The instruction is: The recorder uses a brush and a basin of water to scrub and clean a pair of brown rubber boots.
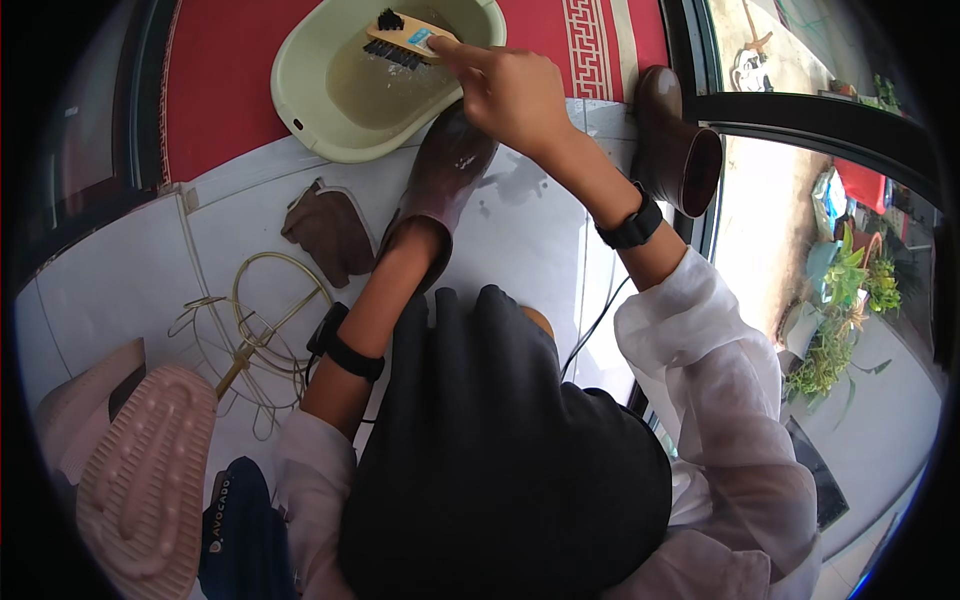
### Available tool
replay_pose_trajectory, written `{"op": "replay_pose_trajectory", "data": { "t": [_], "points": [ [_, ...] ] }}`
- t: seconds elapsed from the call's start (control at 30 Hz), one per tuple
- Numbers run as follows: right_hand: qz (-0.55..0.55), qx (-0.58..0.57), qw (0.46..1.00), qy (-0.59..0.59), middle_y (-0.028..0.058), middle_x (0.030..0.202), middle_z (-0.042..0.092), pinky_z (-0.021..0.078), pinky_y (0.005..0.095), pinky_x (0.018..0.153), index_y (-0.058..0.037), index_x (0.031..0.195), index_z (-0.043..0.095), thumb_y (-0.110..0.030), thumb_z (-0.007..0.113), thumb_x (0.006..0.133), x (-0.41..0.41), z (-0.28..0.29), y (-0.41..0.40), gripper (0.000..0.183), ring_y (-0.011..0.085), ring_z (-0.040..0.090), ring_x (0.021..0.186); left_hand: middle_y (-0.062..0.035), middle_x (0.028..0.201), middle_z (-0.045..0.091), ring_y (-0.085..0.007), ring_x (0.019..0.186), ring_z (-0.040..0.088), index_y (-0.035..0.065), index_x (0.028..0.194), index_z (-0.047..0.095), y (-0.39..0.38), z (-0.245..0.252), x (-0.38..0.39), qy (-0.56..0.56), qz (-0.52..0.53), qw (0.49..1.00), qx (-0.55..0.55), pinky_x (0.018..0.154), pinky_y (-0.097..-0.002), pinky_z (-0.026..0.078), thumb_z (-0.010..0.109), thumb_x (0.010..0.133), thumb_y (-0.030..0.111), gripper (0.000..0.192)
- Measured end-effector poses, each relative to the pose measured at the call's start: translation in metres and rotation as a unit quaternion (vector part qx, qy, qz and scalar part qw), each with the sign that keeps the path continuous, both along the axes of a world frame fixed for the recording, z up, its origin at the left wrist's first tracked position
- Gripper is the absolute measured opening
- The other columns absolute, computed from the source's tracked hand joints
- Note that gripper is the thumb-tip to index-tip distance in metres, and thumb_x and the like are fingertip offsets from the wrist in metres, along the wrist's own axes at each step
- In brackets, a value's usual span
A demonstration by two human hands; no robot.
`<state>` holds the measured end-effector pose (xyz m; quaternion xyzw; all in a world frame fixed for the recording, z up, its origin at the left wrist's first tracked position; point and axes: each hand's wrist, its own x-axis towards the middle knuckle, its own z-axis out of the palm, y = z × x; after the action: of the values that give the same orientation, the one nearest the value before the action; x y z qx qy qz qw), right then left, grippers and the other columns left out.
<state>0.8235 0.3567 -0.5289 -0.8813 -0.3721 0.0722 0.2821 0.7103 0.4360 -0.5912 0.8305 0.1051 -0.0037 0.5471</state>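
My left forearm goes into the opening of a brown rubber boot, whose toe lies against the rim of a pale green plastic basin. The left hand itself is hidden inside the boot. My right hand grips the end of a wooden scrubbing brush with dark bristles, its index finger along the brush's back. The brush is over the cloudy water in the basin. A second brown boot is at the right, by the door frame. Wet marks show on the tiles beside the first boot.
A brown cloth and a gold wire rack lie on the tiled floor at the left. Nearer are a pink ridged shoe sole and dark blue fabric. The basin rests on a red patterned mat. Potted plants are at the right.
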Motion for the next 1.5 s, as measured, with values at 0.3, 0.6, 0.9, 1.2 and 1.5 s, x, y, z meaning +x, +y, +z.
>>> {"op": "replay_pose_trajectory", "data": {
  "t": [0.3, 0.6, 0.9, 1.2, 1.5],
  "points": [
    [-0.061, -0.003, 0.953, 0.297, 0.0109, 0.075, 0.07, 0.0499, 0.0352, 0.062, -0.0144, 0.114, 0.07, -0.013, 0.058, 0.088, -0.038, -0.001, -0.101, 0.029, 0.0234, 0.063, 0.06, -0.013, 0.131, 0.055, -0.023, 0.123, 0.051, 0.0062, 0.128, 0.052, -0.014, -0.026, 0.015, 0.299, -0.06, 0.952, 0.003, 0.102, -0.0333, 0.039, 0.047, 0.098, 0.021, 0.034],
    [-0.055, -0.046, 0.988, 0.135, 0.0144, 0.064, 0.062, 0.0455, 0.0278, 0.058, -0.0119, 0.122, 0.066, -0.008, 0.058, 0.092, -0.06, -0.025, -0.109, 0.032, 0.012, 0.054, 0.054, -0.0132, 0.132, 0.053, -0.0247, 0.123, 0.05, 0.0032, 0.132, 0.049, -0.015, -0.043, -0.011, 0.227, -0.139, 0.939, 0.219, 0.104, -0.0374, 0.037, 0.047, 0.095, 0.033, 0.047],
    [-0.097, -0.068, 0.989, 0.092, 0.0151, 0.077, 0.069, 0.0505, 0.0359, 0.058, -0.0205, 0.119, 0.068, -0.009, 0.059, 0.087, -0.059, -0.034, -0.116, 0.036, 0.0295, 0.064, 0.06, -0.0132, 0.132, 0.053, -0.0245, 0.124, 0.049, 0.0031, 0.132, 0.049, -0.011, -0.041, -0.02, 0.193, -0.15, 0.943, 0.228, 0.104, -0.0372, 0.037, 0.047, 0.095, 0.033, 0.048],
    [-0.172, -0.03, 0.981, 0.085, 0.0116, 0.06, 0.06, 0.0454, 0.0367, 0.051, -0.0231, 0.121, 0.068, -0.008, 0.062, 0.083, -0.08, -0.064, -0.115, 0.041, 0.027, 0.057, 0.051, -0.0133, 0.133, 0.052, -0.0244, 0.124, 0.049, 0.003, 0.132, 0.049, -0.013, -0.042, -0.017, 0.172, -0.147, 0.949, 0.218, 0.104, -0.037, 0.037, 0.047, 0.095, 0.033, 0.048],
    [-0.19, -0.051, 0.98, 0.031, 0.0092, 0.059, 0.056, 0.0461, 0.0387, 0.052, -0.0228, 0.119, 0.068, -0.01, 0.062, 0.081, -0.081, -0.075, -0.112, 0.04, 0.0268, 0.058, 0.054, -0.0133, 0.133, 0.052, -0.0243, 0.124, 0.049, 0.0028, 0.132, 0.048, -0.007, -0.04, -0.037, 0.186, -0.171, 0.94, 0.231, 0.104, -0.0368, 0.037, 0.047, 0.095, 0.033, 0.048]
  ]
}}
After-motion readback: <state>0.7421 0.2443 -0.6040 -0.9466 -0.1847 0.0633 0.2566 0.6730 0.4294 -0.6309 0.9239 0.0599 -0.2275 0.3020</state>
